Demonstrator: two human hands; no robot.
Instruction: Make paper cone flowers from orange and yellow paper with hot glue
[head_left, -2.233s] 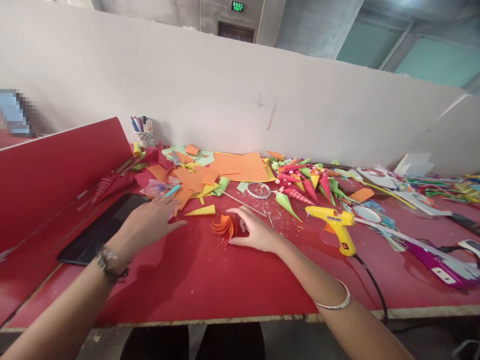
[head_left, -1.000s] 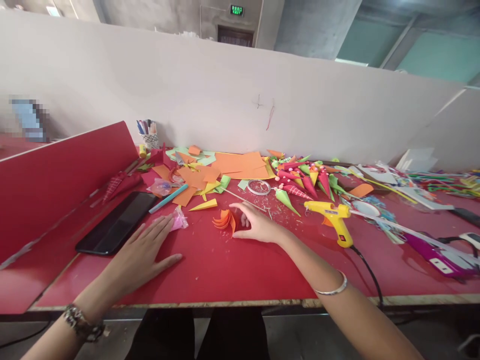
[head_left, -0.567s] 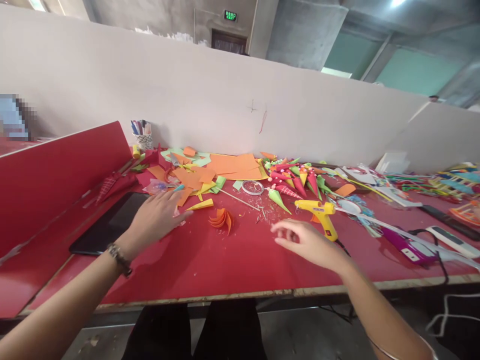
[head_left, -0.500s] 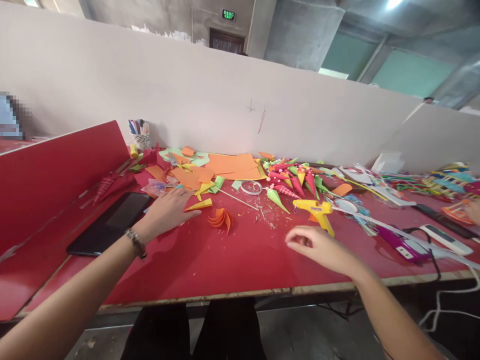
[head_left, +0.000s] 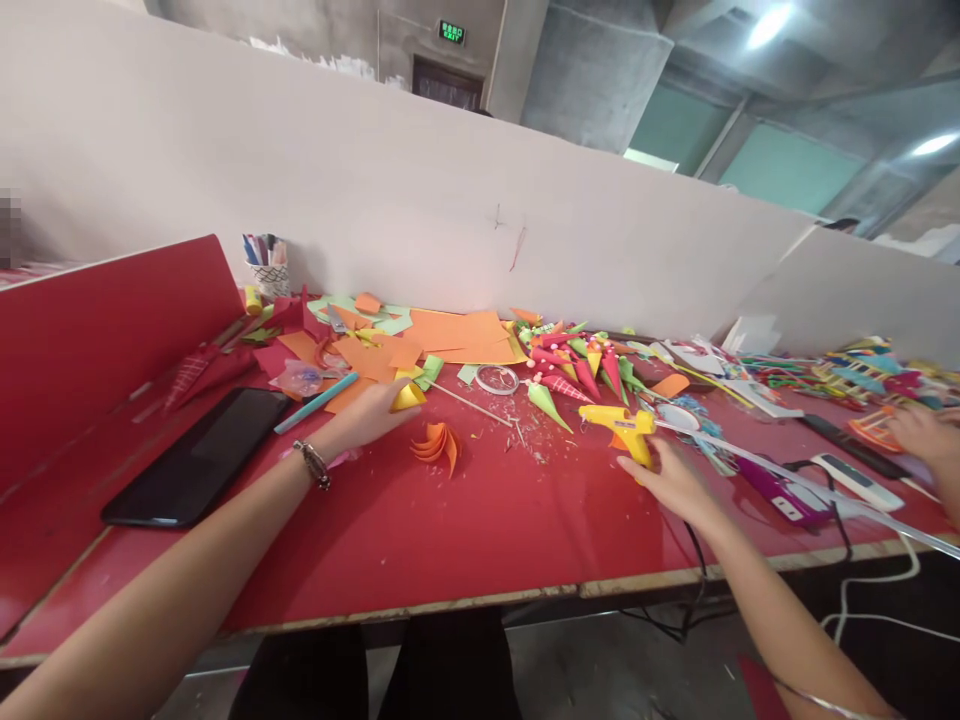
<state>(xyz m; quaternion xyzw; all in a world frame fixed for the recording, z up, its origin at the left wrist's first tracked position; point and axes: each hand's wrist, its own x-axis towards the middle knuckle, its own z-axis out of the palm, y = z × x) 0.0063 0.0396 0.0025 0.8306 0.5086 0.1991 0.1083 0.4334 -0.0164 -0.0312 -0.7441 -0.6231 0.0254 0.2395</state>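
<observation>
My left hand (head_left: 369, 412) is over the paper scraps left of centre, its fingertips closed on a folded yellow paper piece (head_left: 407, 397). Just in front of that hand lies a fanned curl of orange paper strips (head_left: 437, 447). On the right, a yellow hot glue gun (head_left: 616, 418) rests on the red table (head_left: 480, 540), a long clear glue stick (head_left: 780, 468) out of its back. My right hand (head_left: 670, 482) is closed around its handle; the palm hides part of the grip. A blue stick (head_left: 316, 402) lies beside my left wrist.
A black phone (head_left: 199, 455) lies at left, with a pen cup (head_left: 268, 268) behind. Small paper cones (head_left: 577, 360), a tape ring (head_left: 496, 379) and orange sheets (head_left: 469, 337) fill the back. A purple power strip (head_left: 784, 490) and another person's hand (head_left: 926, 435) are at right.
My right hand has moved right onto the glue gun's handle and closed there. My left hand has moved right, away from the blue stick, and closed on the yellow paper piece.
</observation>
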